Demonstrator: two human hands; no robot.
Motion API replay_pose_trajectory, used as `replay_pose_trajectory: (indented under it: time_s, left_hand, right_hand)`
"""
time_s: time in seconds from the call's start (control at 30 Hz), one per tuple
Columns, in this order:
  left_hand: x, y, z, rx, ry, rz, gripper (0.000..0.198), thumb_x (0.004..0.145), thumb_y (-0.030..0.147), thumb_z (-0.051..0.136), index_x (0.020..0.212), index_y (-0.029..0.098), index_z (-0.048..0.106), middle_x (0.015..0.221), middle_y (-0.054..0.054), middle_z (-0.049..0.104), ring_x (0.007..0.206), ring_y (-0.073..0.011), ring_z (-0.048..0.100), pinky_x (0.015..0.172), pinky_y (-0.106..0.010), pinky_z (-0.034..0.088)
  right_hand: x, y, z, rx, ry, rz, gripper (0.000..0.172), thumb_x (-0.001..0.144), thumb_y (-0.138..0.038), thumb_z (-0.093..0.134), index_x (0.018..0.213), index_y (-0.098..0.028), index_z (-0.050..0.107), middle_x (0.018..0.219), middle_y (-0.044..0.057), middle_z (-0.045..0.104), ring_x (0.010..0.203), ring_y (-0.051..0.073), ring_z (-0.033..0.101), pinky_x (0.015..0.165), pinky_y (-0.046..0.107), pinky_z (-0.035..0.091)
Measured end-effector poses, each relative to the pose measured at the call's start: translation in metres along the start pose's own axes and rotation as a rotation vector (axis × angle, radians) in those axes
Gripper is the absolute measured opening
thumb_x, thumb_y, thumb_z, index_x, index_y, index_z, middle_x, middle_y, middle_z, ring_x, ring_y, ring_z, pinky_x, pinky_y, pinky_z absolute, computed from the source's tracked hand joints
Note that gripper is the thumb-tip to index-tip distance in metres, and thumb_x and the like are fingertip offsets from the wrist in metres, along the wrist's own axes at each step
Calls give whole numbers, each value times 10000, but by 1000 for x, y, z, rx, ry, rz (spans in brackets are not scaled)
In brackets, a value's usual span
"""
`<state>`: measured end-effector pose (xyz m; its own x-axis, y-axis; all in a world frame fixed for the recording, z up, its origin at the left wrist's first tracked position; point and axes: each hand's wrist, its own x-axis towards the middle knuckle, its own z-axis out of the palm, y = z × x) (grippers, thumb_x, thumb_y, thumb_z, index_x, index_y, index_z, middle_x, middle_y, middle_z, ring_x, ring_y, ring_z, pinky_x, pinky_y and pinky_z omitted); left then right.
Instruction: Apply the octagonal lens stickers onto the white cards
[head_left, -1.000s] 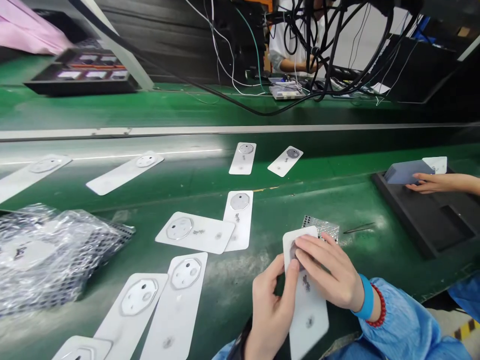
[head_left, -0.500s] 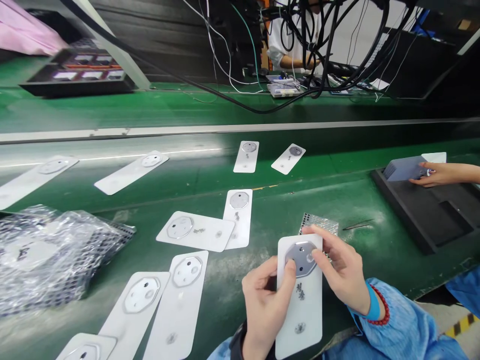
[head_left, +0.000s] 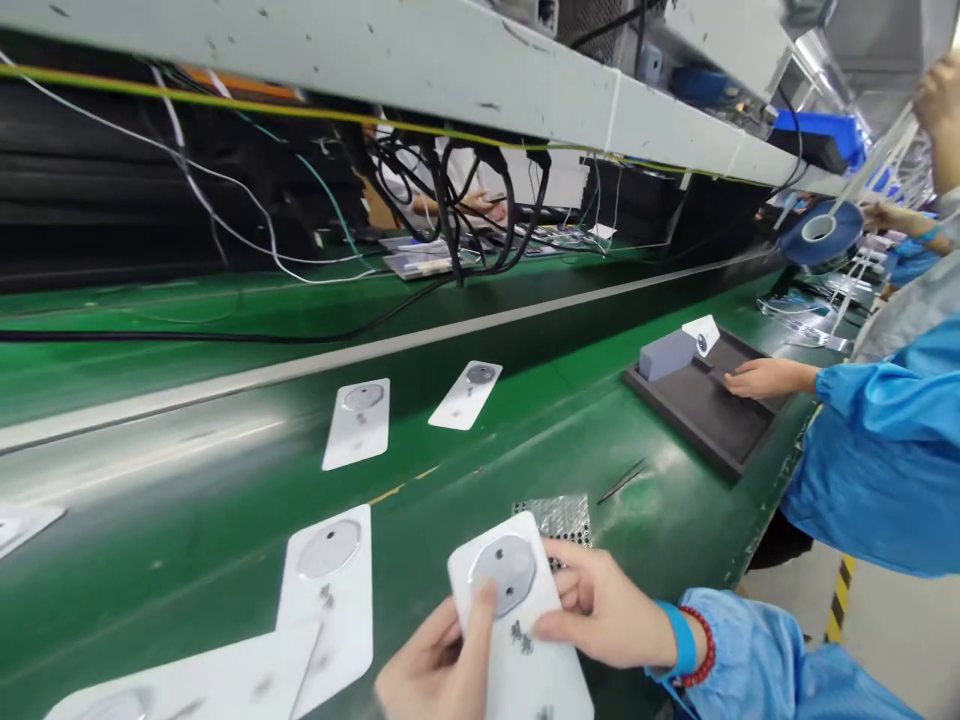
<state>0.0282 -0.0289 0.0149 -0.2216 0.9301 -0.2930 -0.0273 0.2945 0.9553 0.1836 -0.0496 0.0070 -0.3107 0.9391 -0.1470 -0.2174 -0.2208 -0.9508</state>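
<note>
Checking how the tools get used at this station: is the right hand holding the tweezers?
No, the right hand grips a white card, while the tweezers lie apart on the green surface.

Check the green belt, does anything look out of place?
Yes, at lower left: one white card lies crookedly across the end of another white card, while the white card farther up the green belt lies apart.

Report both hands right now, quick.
Left hand: closed, holding a white card.
Right hand: closed, holding the same white card.
</note>
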Motion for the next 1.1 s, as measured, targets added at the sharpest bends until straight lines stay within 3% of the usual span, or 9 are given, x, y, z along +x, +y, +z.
replay_pose_trajectory:
  time_s: [0.13, 0.23, 0.4, 0.57, 0.67, 0.77, 0.9, 1.0, 1.1]
  left_hand:
    - [11, 0, 49, 20, -196, 126, 418, 707, 513, 664, 754, 105, 739, 627, -83, 724, 552, -231, 658, 468, -286, 496]
    - [32, 3, 71, 66, -234, 182, 366, 817, 409, 562, 986, 121, 712, 799, -99, 764, 689, -223, 710, 620, -313, 558]
    - [105, 26, 72, 301, -154, 249, 232, 887, 230, 611, 1092, 127, 642, 1035, -103, 716, 947, -202, 686, 867, -383, 541]
    - [187, 62, 95, 551, 38, 319, 368, 914, 318, 615, 1248, 169, 570, 1285, -106, 583, 1108, -255, 603, 919, -482, 512]
    - [213, 71, 116, 628, 130, 315, 404, 912, 321, 616, 1281, 171, 550, 1328, -116, 554, 1145, -271, 582, 940, -502, 498]
    - [226, 69, 129, 682, 153, 256, 410, 911, 325, 617, 1285, 169, 548, 1328, -120, 553, 1148, -274, 579, 942, -504, 496]
    - [246, 71, 129, 715, 97, 147, 402, 911, 329, 617, 1272, 163, 555, 1308, -121, 565, 1122, -266, 593, 921, -488, 510]
    - [253, 80, 113, 679, 6, 131, 357, 915, 330, 615, 1225, 157, 582, 1234, -105, 606, 1042, -236, 629, 866, -447, 541]
    - [229, 83, 81, 612, -32, 191, 370, 910, 273, 620, 1255, 155, 556, 1211, -100, 623, 1003, -218, 647, 843, -417, 554]
  right_hand:
    - [-2, -2, -48, -120, 170, -49, 692, 737, -484, 776, 1295, -161, 526, 891, 97, 765, 715, 203, 746, 682, 337, 602]
    - [4, -17, -116, -414, 604, -223, 657, 720, -581, 724, 1200, -152, 591, 925, 129, 767, 754, 253, 748, 704, 411, 615]
    - [8, -49, -234, -616, 1017, -215, 738, 716, -553, 658, 1257, -63, 548, 1086, 242, 709, 959, 341, 709, 846, 502, 561]
    - [5, -56, -277, -895, 1257, -94, 636, 718, -390, 614, 1239, -29, 563, 1035, 255, 704, 1070, 391, 632, 986, 571, 427]
    - [5, -53, -268, -1049, 1283, -112, 603, 764, -363, 562, 1273, -40, 538, 1219, 271, 619, 1180, 393, 559, 1021, 565, 396]
    - [9, -47, -234, -1201, 1213, -208, 533, 839, -374, 521, 1295, -97, 534, 1366, 226, 524, 1293, 360, 471, 1082, 540, 359]
    - [32, -18, -151, -1275, 676, -504, 356, 927, -345, 522, 1236, -180, 585, 1262, 145, 614, 1207, 278, 562, 1059, 496, 436]
    - [48, 12, -93, -1301, 285, -456, 490, 855, -375, 673, 1286, -172, 557, 1324, 180, 573, 1241, 319, 538, 1012, 537, 483]
    - [53, 31, -68, -1320, 130, -411, 507, 788, -330, 764, 1238, -169, 595, 1380, 204, 527, 1297, 376, 478, 991, 625, 465]
